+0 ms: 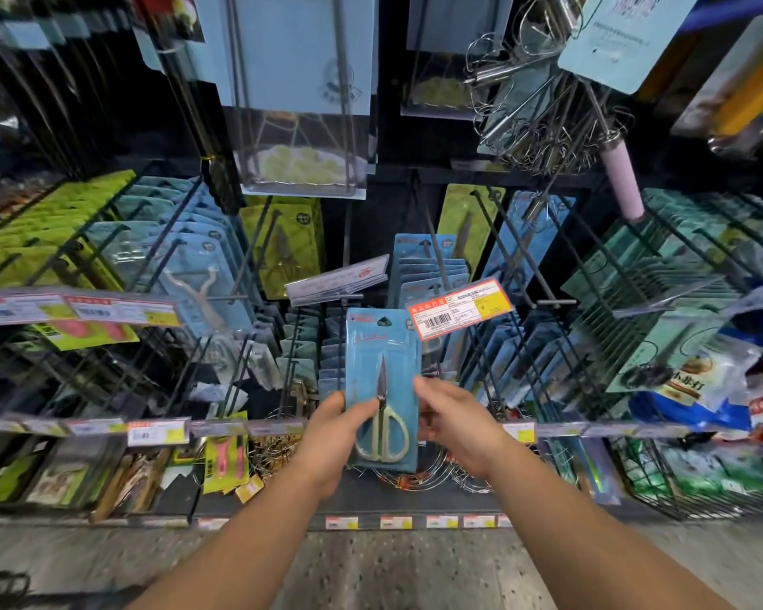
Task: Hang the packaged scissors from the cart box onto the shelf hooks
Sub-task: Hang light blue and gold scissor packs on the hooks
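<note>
A blue blister pack of scissors (382, 350) with pale green handles is held upright before the shelf. My left hand (331, 429) grips its left edge, thumb across the front. My right hand (452, 418) pinches its right edge. The pack's hang hole sits near the top, just below a shelf hook (437, 266) that carries a row of matching blue scissor packs (428, 268). The cart box is out of view.
Hooks left and right carry green and blue packaged tools (186, 239). An orange-and-yellow price tag (459, 308) hangs beside the pack's top right corner. Whisks (542, 125) dangle overhead. Snack bags (697, 372) sit at the right. Speckled floor (371, 570) lies below.
</note>
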A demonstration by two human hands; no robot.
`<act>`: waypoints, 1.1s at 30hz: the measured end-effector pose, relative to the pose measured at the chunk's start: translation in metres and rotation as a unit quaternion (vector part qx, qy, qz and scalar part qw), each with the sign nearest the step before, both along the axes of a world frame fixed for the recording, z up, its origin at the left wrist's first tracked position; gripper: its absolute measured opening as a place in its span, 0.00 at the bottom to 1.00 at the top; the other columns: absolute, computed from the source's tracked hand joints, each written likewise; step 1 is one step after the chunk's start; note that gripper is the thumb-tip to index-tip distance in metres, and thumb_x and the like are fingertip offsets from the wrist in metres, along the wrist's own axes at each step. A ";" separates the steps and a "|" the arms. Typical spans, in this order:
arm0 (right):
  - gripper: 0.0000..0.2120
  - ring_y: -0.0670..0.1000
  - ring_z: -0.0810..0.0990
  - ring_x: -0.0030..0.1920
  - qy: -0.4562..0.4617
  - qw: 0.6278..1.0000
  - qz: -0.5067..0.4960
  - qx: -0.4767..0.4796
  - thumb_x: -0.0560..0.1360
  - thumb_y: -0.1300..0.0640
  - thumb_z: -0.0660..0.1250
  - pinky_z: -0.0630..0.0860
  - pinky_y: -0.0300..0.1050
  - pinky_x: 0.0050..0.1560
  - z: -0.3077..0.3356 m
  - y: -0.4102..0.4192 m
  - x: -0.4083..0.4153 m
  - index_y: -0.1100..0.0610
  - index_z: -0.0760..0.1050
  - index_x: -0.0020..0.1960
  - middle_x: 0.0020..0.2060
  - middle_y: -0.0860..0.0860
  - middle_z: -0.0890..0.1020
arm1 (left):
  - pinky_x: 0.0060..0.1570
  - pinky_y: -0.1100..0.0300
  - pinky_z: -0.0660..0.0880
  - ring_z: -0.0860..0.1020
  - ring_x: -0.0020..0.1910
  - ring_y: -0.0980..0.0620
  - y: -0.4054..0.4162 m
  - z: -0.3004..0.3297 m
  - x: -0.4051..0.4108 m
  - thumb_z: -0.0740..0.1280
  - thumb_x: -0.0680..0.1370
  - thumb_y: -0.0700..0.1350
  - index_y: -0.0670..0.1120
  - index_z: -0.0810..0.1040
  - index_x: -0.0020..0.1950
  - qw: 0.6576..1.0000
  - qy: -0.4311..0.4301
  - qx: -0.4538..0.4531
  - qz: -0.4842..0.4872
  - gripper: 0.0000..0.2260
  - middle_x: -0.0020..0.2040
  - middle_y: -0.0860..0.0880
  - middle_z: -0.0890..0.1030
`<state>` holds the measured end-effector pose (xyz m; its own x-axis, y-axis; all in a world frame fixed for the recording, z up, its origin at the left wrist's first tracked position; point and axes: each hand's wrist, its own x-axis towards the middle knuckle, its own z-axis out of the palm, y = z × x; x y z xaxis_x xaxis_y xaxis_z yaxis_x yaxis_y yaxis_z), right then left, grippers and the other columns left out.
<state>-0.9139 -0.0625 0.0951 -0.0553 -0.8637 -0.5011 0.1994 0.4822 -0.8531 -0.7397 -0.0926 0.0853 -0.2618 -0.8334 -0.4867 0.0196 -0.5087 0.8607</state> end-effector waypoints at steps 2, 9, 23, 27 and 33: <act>0.08 0.55 0.84 0.53 0.049 0.998 0.030 -0.030 0.76 0.58 0.70 0.79 0.52 0.58 0.001 0.005 0.000 0.57 0.81 0.55 0.50 0.53 0.86 | 0.58 0.43 0.78 0.83 0.54 0.42 0.003 -0.001 -0.006 0.68 0.79 0.40 0.41 0.79 0.60 1.000 0.006 -0.017 -0.010 0.11 0.53 0.43 0.85; 0.07 0.49 0.85 0.43 0.046 0.996 -0.033 -0.062 0.74 0.67 0.71 0.80 0.40 0.43 0.005 0.020 -0.019 0.59 0.82 0.50 0.45 0.52 0.87 | 0.50 0.55 0.80 0.84 0.49 0.52 0.008 0.008 -0.032 0.69 0.78 0.39 0.45 0.78 0.55 0.997 -0.004 -0.072 -0.034 0.07 0.51 0.48 0.85; 0.08 0.50 0.86 0.46 0.005 0.993 -0.084 -0.084 0.76 0.65 0.69 0.82 0.42 0.45 0.011 0.015 -0.031 0.61 0.80 0.55 0.48 0.54 0.86 | 0.40 0.65 0.78 0.84 0.43 0.58 0.009 0.019 -0.058 0.68 0.79 0.39 0.47 0.78 0.53 0.997 0.004 -0.081 -0.004 0.04 0.46 0.51 0.85; 0.06 0.48 0.86 0.44 0.040 0.992 -0.087 -0.080 0.76 0.64 0.69 0.82 0.40 0.43 0.011 0.010 -0.032 0.59 0.80 0.53 0.47 0.53 0.86 | 0.53 0.54 0.80 0.84 0.51 0.50 0.005 0.015 -0.059 0.69 0.79 0.41 0.47 0.78 0.57 0.996 -0.028 -0.080 -0.008 0.07 0.51 0.48 0.85; 0.06 0.46 0.84 0.42 0.165 0.980 -0.082 -0.073 0.77 0.60 0.70 0.79 0.35 0.40 0.009 -0.006 -0.036 0.59 0.79 0.53 0.45 0.51 0.85 | 0.54 0.55 0.79 0.83 0.48 0.54 -0.003 0.018 -0.063 0.70 0.78 0.42 0.48 0.76 0.60 0.974 -0.161 -0.144 -0.065 0.12 0.49 0.52 0.83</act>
<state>-0.9499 -0.0685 0.1043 -0.3373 -0.8909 -0.3041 -0.0346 0.3345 -0.9418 -0.8031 -0.0954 0.1033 -0.2473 -0.9175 -0.3115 -0.3234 -0.2249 0.9192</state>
